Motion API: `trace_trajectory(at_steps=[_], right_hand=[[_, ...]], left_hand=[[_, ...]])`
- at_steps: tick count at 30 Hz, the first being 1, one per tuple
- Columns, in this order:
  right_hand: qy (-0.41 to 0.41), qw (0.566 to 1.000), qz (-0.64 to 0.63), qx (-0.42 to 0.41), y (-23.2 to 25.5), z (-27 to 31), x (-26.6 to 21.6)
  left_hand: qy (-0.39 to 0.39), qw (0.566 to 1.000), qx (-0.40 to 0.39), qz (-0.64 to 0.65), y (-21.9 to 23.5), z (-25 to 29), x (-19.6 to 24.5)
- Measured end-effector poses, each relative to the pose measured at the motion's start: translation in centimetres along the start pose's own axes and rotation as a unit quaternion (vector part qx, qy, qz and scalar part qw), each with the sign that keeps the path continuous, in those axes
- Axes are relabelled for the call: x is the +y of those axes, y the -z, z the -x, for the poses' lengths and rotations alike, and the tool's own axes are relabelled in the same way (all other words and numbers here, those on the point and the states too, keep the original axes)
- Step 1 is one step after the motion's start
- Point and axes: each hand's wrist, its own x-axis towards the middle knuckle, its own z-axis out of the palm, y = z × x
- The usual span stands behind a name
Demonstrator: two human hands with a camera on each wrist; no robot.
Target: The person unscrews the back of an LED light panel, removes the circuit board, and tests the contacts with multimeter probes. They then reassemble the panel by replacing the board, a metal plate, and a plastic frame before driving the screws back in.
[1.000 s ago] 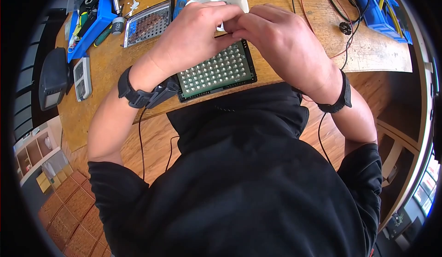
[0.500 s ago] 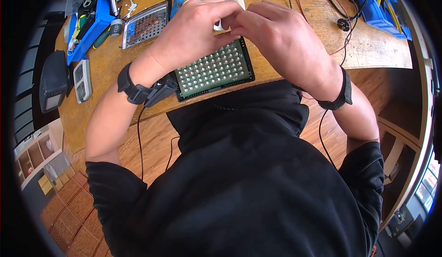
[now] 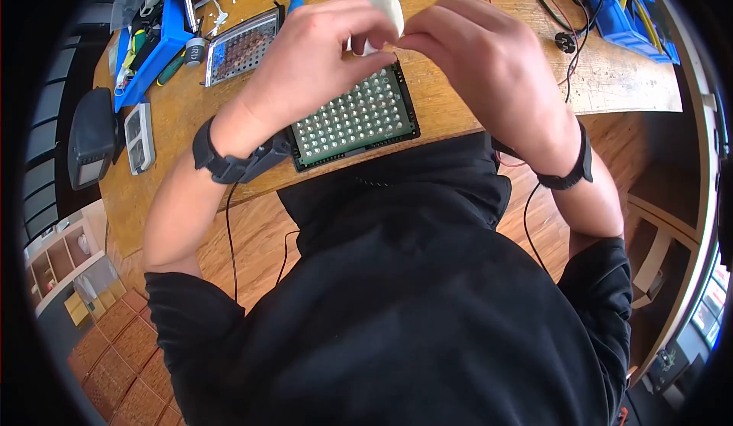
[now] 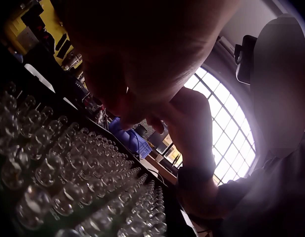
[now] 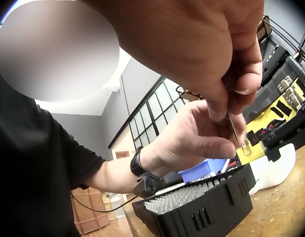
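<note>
At the bench, both hands meet just above the far edge of a green circuit board (image 3: 351, 124) studded with rows of clear LEDs (image 4: 48, 170), set in a black case (image 5: 217, 210). My right hand (image 3: 485, 52) pinches a thin metal wire (image 5: 233, 129) between thumb and forefinger. Its lower end runs down to the bent thumb and forefinger of my left hand (image 3: 301, 63), which hold it from the other side. Whatever sits at the end of the wire is hidden by the fingertips.
Behind the hands lies a white plastic shell (image 3: 388, 12) beside a blue-handled screwdriver (image 3: 296, 0). A perforated panel (image 3: 243, 48) and blue tool bin (image 3: 159, 48) stand left. Cables (image 3: 576, 14) and another blue bin (image 3: 630, 21) are at right.
The fingertips of the two hands have drawn slightly apart, the right hand shifting a little to the right. The board stays in place in its case.
</note>
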Motion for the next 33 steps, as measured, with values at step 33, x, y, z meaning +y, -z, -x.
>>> trace_trajectory(at_steps=[33], right_hand=[[-0.112,0.983,-0.094,0.111,-3.8,5.6,0.7]], left_hand=[[0.056,0.974,-0.058,-0.212,-1.9,1.0,3.8]])
